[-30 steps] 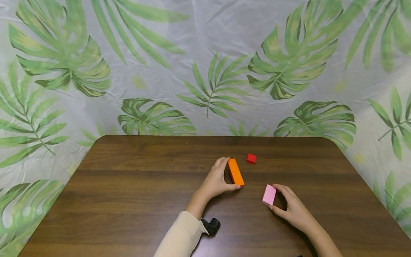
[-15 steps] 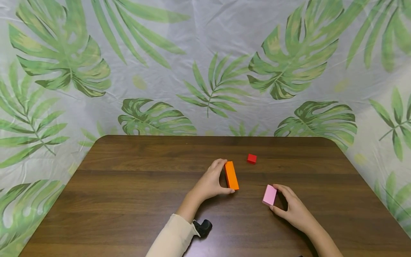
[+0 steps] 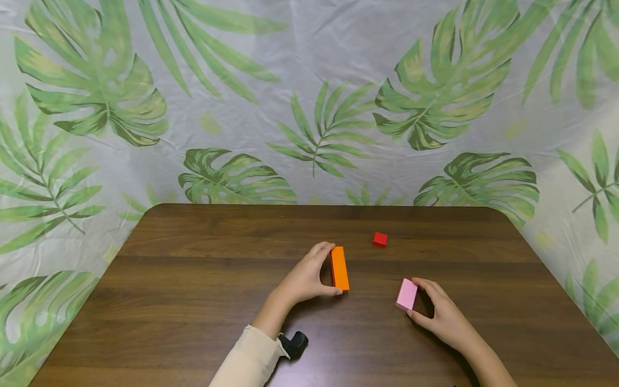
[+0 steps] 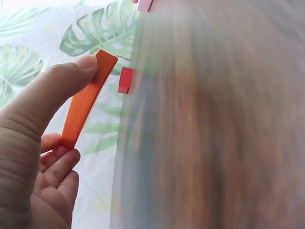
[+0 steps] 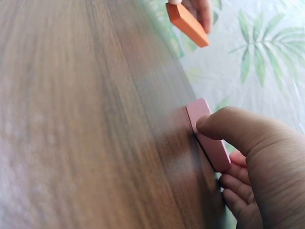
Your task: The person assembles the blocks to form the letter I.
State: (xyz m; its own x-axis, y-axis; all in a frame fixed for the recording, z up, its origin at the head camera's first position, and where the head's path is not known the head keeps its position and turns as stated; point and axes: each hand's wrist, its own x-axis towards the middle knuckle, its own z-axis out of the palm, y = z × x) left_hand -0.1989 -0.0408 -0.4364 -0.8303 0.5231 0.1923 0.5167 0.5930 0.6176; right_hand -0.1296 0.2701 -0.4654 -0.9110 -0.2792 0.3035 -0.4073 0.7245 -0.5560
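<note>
My left hand [image 3: 303, 277] pinches a long orange block [image 3: 340, 268] by its two ends, thumb at the near end and fingers at the far end. In the right wrist view the orange block [image 5: 188, 25] is clear of the table. On the right, my right hand [image 3: 442, 314] grips a pink block [image 3: 407, 294] between thumb and fingertips. The pink block [image 5: 208, 136] sits at the tabletop in the right wrist view. A small red block [image 3: 380, 239] lies farther back, between the two hands, touched by neither.
The brown wooden table [image 3: 193, 290] has rounded far corners. Behind it hangs a white cloth [image 3: 333, 48] printed with green leaves. A black device [image 3: 294, 345] is strapped at the left wrist, by the cream sleeve [image 3: 251, 357].
My left hand has moved left and slightly nearer with the orange block, which has turned a little more upright in the head view. The right hand, pink block and red block stay put.
</note>
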